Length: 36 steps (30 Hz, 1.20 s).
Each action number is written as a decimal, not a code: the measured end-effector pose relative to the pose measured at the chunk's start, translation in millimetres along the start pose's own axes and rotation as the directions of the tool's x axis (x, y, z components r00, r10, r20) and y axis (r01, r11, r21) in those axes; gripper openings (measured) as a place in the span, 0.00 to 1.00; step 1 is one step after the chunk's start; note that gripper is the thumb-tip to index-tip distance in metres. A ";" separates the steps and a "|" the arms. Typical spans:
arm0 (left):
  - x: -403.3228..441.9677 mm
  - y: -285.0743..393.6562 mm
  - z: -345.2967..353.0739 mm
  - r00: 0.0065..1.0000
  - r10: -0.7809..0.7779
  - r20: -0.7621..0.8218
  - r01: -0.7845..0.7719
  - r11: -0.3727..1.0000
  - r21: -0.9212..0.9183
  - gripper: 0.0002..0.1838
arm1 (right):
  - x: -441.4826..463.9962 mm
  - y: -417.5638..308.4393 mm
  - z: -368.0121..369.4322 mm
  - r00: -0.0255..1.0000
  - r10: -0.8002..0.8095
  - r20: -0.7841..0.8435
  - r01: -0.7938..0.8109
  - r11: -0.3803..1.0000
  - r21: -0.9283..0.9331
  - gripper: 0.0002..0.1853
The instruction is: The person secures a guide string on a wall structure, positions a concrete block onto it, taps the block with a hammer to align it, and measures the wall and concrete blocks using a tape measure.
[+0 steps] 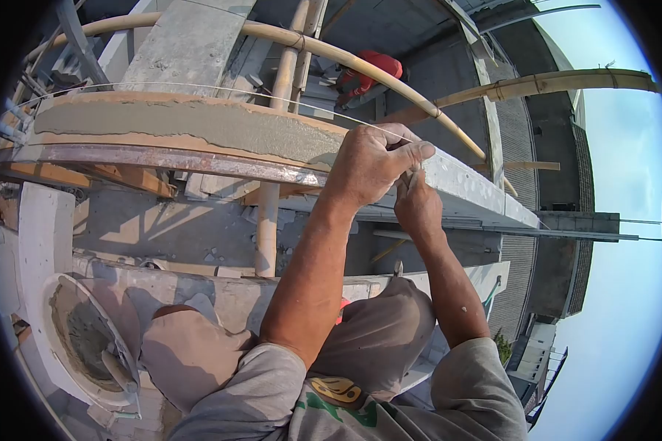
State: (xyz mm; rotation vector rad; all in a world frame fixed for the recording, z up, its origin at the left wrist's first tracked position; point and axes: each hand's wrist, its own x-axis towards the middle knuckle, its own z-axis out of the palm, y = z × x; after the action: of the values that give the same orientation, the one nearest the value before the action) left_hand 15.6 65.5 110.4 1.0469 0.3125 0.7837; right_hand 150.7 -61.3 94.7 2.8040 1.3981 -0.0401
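Note:
My left hand (368,163) is curled at the near end of a pale block (467,184), its thumb stretched toward my right hand. Just below it, my right hand (420,202) is closed, its fingertips meeting the left ones around a small thin piece that I cannot make out. A taut white string (221,90) runs from the far left along the wall top to my left hand. Left of the hands, a bed of wet grey mortar (221,134) covers the wall top. A rusty, mortar-smeared beam (176,160) lies along its near side.
At lower left stands a white bucket (57,334) of mortar, with a tool (116,367) resting inside. Bamboo poles (390,82) cross beyond the wall. A person in a red top (375,67) bends on a lower level. My knees are against a ledge (198,283).

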 end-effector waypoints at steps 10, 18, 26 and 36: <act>-4.2 -2.1 0.5 0.998 0.059 -0.002 -0.059 0.998 0.028 0.17 | -3.6 9.2 11.6 0.999 0.030 -0.013 -0.030 0.999 -0.020 0.13; 6.3 9.7 0.4 1.000 0.021 -0.012 -0.021 1.000 0.007 0.15 | 2.2 31.5 34.6 0.998 0.020 0.066 -0.014 0.996 -0.088 0.12; -6.9 8.5 0.9 0.997 -0.074 -0.005 0.074 0.997 0.018 0.16 | -5.7 25.2 32.9 1.000 0.021 -0.006 -0.021 1.000 -0.008 0.09; -1.8 -3.4 0.6 0.999 0.011 -0.035 -0.011 1.000 -0.004 0.17 | -8.3 3.7 12.3 0.996 0.044 -0.073 -0.038 0.996 0.083 0.12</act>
State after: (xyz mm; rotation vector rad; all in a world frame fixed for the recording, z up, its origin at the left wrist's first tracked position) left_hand 16.1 63.0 107.5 1.0324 0.3352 0.8134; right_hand 148.4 -70.4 82.6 2.9293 1.3831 0.0075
